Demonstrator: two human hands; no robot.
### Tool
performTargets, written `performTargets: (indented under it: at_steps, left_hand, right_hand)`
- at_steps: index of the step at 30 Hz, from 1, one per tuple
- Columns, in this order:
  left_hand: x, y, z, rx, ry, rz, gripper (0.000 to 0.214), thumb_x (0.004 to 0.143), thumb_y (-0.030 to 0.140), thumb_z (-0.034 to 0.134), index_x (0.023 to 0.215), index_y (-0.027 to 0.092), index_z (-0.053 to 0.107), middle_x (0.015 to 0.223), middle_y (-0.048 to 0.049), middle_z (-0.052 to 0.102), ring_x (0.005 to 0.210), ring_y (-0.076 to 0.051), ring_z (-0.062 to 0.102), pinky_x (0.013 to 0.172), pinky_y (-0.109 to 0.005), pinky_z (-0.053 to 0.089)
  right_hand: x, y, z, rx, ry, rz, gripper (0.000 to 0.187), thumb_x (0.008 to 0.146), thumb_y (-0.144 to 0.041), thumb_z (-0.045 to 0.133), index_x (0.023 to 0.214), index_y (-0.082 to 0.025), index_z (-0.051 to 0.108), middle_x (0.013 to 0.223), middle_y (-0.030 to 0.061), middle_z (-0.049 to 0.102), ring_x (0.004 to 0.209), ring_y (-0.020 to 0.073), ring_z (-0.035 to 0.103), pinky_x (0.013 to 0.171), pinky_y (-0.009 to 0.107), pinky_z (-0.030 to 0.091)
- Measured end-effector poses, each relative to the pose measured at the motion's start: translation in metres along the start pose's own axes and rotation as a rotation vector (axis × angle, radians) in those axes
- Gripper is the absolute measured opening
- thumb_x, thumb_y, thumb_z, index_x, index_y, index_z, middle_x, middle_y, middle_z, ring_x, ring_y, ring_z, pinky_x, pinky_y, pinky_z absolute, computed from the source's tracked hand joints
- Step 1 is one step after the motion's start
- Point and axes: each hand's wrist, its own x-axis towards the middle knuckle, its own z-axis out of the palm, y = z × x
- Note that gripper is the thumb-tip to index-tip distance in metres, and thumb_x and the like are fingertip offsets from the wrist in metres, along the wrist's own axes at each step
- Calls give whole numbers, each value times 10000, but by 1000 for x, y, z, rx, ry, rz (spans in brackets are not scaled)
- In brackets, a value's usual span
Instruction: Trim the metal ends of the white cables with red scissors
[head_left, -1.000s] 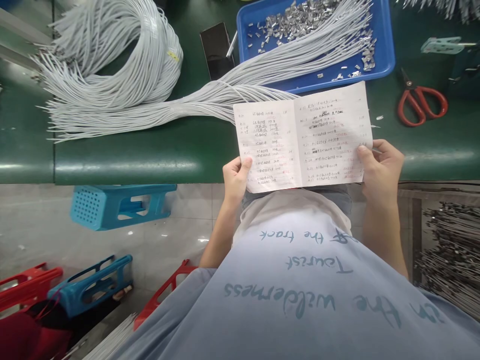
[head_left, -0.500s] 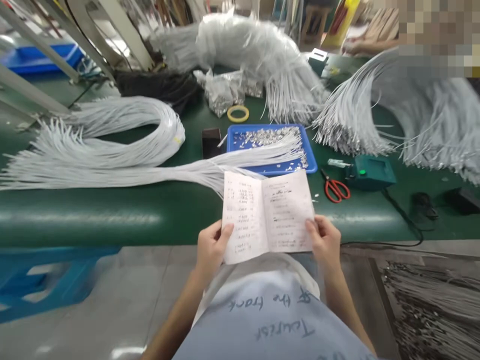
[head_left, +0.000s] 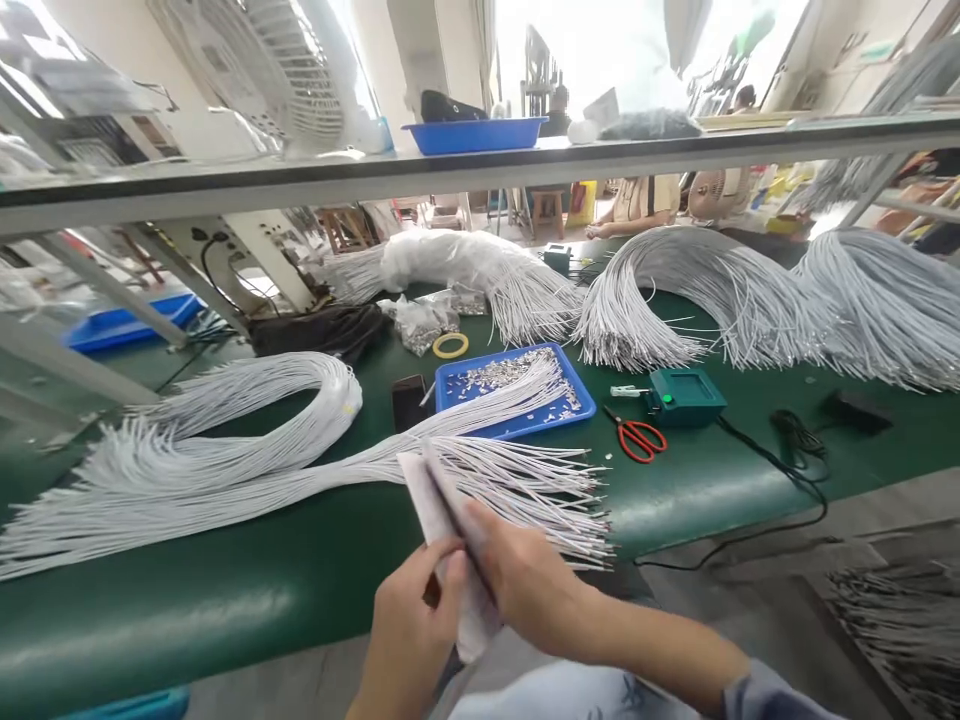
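Note:
A small paper booklet (head_left: 429,505), nearly folded shut, stands tilted between my hands at the table's front edge. My left hand (head_left: 416,610) pinches its left side between thumb and fingers. From the right, my right hand (head_left: 525,570) is closed on the other half, its fingers partly hidden behind the paper. Just beyond the booklet, a bundle of white wires (head_left: 510,480) fans out to the right. Part of that bundle lies over a blue tray (head_left: 517,430) holding many small metal pieces.
Red-handled scissors (head_left: 639,440) and a green device (head_left: 686,397) with a cord lie to the right. A yellow tape roll (head_left: 450,346) sits behind the tray. More wire bundles (head_left: 652,300) arch at the back. A shelf (head_left: 480,165) crosses above; a person (head_left: 645,200) is beyond.
The booklet, spread flat before, is now folded nearly shut and tilted. My right hand has moved left, close to my left hand. The view has tipped up, showing the shelf.

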Motion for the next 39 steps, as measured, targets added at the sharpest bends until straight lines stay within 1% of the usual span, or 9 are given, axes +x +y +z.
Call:
performTargets:
  at_steps: [3, 8, 12, 16, 22, 25, 30, 35, 39]
  left_hand:
    - [1, -5, -10, 100, 52, -33, 369, 874, 475, 458, 695, 217, 651, 585, 1, 638, 511, -175, 583, 504, -261, 447]
    - [-6, -19, -24, 202, 22, -215, 500, 838, 599, 439, 558, 200, 550, 482, 2, 554, 467, -164, 496, 493, -257, 390]
    - [-13, -37, -47, 282, -119, -484, 542, 746, 673, 479, 558, 190, 636, 554, -56, 634, 573, -220, 569, 548, -281, 423]
    - [-28, -43, -69, 370, -174, -489, 496, 738, 609, 444, 508, 200, 604, 599, -95, 665, 593, -227, 564, 593, -291, 409]
    - [-56, -30, -86, 475, 80, -584, 458, 730, 547, 359, 463, 204, 501, 476, -36, 532, 498, -158, 433, 536, -269, 323]
    - [-60, -26, -84, 483, 246, -548, 450, 728, 541, 376, 445, 199, 449, 422, 1, 409, 466, -128, 361, 514, -259, 281]
    - [-40, -15, -59, 425, 257, -412, 429, 777, 494, 471, 490, 175, 496, 446, 25, 401, 470, -102, 354, 524, -250, 261]
    - [-16, -18, -38, 64, 314, -286, 495, 811, 527, 498, 476, 175, 408, 464, 34, 301, 483, -92, 291, 516, -259, 228]
    - [-21, -52, -20, -284, 318, -343, 482, 798, 562, 502, 514, 182, 419, 517, 18, 372, 515, -100, 321, 514, -255, 250]
  right_hand:
    - [14, -16, 11, -33, -174, -119, 728, 848, -250, 475, 1527, -236, 215, 1033, 111, 706, 760, 255, 663, 620, 335, 498]
    - [20, -31, 38, -32, -196, -196, 844, 823, -242, 464, 1535, -123, 27, 1060, 156, 708, 731, 258, 679, 555, 321, 471]
    - [15, -50, 62, -158, -347, -288, 900, 733, -231, 542, 1491, -50, 93, 954, 147, 710, 603, 245, 662, 432, 291, 378]
    - [7, -72, 74, -130, -412, -355, 797, 746, -202, 514, 1447, -35, 171, 1051, 182, 684, 644, 230, 671, 439, 276, 400]
    - [2, -83, 69, 111, -468, -313, 541, 880, -204, 396, 1398, -124, 263, 976, 104, 693, 789, 244, 678, 580, 305, 501]
    - [3, -82, 65, 209, -423, -267, 544, 900, -231, 415, 1421, -162, 272, 1094, 123, 687, 942, 252, 674, 743, 341, 541]
    - [8, -61, 61, 346, -342, -132, 565, 848, -122, 400, 1410, -111, 346, 1053, 143, 709, 853, 226, 684, 761, 333, 531]
    - [-4, 1, 29, 611, 91, 256, 378, 816, -236, 499, 1174, -143, 576, 894, 91, 707, 636, 153, 601, 631, 279, 476]
    - [-21, 44, -7, 704, 229, 571, 584, 727, -374, 667, 1242, -133, 537, 783, 46, 700, 619, 160, 582, 595, 277, 461]
